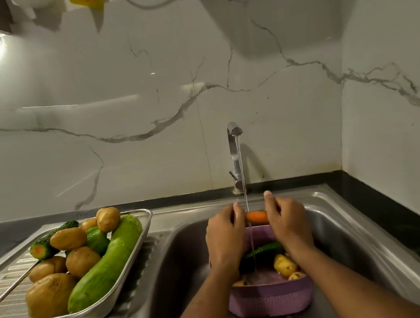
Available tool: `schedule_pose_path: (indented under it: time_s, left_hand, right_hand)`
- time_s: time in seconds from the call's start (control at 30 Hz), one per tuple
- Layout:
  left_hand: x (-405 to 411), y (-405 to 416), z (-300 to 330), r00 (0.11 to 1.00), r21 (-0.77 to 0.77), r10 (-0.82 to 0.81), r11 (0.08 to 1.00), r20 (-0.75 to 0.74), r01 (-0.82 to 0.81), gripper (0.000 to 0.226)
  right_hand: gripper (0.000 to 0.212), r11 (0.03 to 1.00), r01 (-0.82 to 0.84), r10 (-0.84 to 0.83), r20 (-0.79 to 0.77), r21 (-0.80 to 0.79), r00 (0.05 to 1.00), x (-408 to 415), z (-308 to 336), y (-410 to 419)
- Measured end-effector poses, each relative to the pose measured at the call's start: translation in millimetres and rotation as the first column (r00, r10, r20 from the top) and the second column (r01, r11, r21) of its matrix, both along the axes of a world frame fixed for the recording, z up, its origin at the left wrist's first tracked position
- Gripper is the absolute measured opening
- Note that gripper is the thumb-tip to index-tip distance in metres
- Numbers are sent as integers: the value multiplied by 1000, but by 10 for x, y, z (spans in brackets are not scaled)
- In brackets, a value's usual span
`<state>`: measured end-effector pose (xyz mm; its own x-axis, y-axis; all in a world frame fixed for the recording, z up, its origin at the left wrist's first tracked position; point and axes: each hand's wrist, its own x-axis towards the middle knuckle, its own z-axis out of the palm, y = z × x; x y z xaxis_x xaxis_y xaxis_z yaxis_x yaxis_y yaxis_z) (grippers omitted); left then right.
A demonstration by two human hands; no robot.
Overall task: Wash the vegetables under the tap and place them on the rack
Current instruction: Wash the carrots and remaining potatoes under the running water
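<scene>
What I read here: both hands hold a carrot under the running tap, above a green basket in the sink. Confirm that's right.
Wrong in one respect: the basket is purple, not green, as the head view shows. The rest stands: both the left hand and right hand hold the carrot under the running tap, above the basket in the sink.

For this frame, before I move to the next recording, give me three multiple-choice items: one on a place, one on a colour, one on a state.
1. Where is the mesh rack?
A. on the draining board left of the sink
B. inside the sink bowl
C. on the wall

2. What colour is the basket in the sink?
A. blue
B. purple
C. white

3. What state is the tap in?
A. off
B. dripping only
C. running

Answers: 1 A, the rack sits on the ridged board. 2 B, its wall is purple. 3 C, a stream falls onto the carrot held by the left hand and right hand.
</scene>
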<state>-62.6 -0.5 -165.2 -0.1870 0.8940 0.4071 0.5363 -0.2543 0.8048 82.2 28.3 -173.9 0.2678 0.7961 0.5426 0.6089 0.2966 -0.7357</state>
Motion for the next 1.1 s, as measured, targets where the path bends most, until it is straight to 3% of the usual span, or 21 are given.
schedule_pose_path:
  time_s: [0.1,0.2,0.23,0.33,0.37,0.47,0.5,0.57,0.63,0.7,0.8,0.9,1.0,1.1]
  left_hand:
    - [-37,-14,-54,992,-122,30,991,-120,-45,39]
    - [-17,-14,-7,998,61,-4,998,55,0,37]
    - [-10,-15,-7,997,53,-28,998,72,24,36]
    - [-54,16,-137,994,-225,-7,974,-111,-18,35]
    - [-67,6,-142,991,-234,14,971,-135,-46,34]
    - [-32,-4,-54,998,-57,-27,998,51,30,37]
    - [-30,-11,-66,999,-53,-37,998,22,38,36]
    - [-49,6,-155,981,-89,-13,996,-195,-4,29]
    - [-74,23,-190,935,-22,-16,1000,-355,9,18]
    - [-36,35,-115,918,92,-101,985,-384,147,20]
    - [42,78,-51,812,155,-205,928,-546,339,27]
    - [15,86,-1,782,134,-223,923,-582,362,28]
    - [-25,11,120,743,8,-315,918,-591,396,31]
    - [34,-49,181,704,-32,-279,939,-653,342,38]
  right_hand:
    - [54,977,4,17,97,-213,995,21,-56,-80]
    - [56,1000,19,-18,-55,22,998,29,15,-48]
    - [56,998,29,-26,-59,51,998,44,18,-26]
    - [53,964,62,-19,167,-259,986,71,-96,-37]
    - [53,962,75,-27,182,-264,983,73,-102,-46]
    - [54,998,59,-59,5,18,998,49,41,-69]
    - [53,999,47,-47,20,-6,999,44,65,-87]
    - [50,974,60,-26,155,-218,988,63,-15,-108]
    - [48,941,106,-31,230,-322,973,124,-99,-98]
    - [47,957,71,-19,185,-280,983,146,-72,-72]
    - [48,970,10,34,175,-241,984,141,-32,-63]
    - [49,971,-45,81,145,-233,986,138,-48,-66]
    - [48,972,-102,115,47,-211,992,118,-38,-26]
    - [47,965,-135,141,13,-223,990,131,-63,-19]
